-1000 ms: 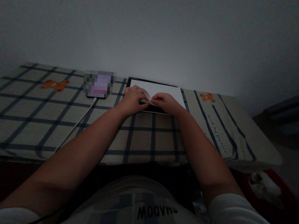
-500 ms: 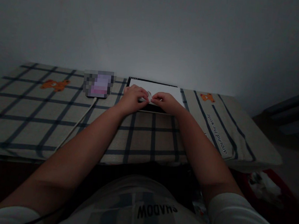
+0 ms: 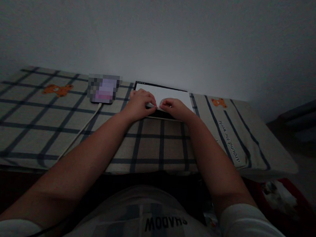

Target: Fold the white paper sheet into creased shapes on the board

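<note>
A white sheet or pad with a black border (image 3: 173, 94) lies on the checked cloth near the wall. My left hand (image 3: 140, 104) rests over its left part, fingers closed on a small whitish thing that shows between thumb and fingers. Close beside it, my right hand (image 3: 174, 108) is in a pinch over the right part. A small pale, ridged item (image 3: 161, 102) shows at its fingertips, too small to name. The two hands' fingertips nearly meet.
A phone (image 3: 105, 91) with a blurred screen lies to the left, its white cable (image 3: 81, 132) running to the front edge of the cloth-covered table (image 3: 161, 144). Behind stands a grey wall (image 3: 165, 34). At the lower right is a red item (image 3: 286, 201) with a white patch.
The small pale item has shifted right, from between the hands toward my right fingertips. Both hands have otherwise hardly moved.
</note>
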`<control>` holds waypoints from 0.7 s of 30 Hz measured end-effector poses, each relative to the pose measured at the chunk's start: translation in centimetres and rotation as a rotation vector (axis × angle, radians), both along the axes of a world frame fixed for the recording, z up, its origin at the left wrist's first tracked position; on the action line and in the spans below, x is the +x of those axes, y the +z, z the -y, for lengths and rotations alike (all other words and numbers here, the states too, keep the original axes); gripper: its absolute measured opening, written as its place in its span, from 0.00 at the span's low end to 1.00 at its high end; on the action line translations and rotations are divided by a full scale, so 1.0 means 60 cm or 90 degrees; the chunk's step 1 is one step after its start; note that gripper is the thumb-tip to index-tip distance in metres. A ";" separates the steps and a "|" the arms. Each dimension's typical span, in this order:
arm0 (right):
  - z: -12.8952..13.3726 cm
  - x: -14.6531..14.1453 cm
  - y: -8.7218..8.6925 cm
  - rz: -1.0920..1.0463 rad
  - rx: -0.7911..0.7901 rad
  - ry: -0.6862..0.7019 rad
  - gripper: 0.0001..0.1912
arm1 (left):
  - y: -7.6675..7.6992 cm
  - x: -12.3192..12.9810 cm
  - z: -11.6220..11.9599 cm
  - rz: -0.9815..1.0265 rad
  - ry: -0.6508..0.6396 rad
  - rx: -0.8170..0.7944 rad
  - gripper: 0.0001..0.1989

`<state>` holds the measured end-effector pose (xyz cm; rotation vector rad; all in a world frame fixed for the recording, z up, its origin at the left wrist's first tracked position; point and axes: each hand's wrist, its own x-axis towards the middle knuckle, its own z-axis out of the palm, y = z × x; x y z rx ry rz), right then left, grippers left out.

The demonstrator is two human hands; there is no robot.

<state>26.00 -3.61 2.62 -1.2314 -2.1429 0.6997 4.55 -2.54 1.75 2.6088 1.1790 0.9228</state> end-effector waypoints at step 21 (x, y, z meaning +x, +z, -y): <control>0.000 0.000 -0.009 -0.057 -0.024 -0.022 0.11 | -0.001 0.003 -0.002 -0.015 -0.007 0.009 0.08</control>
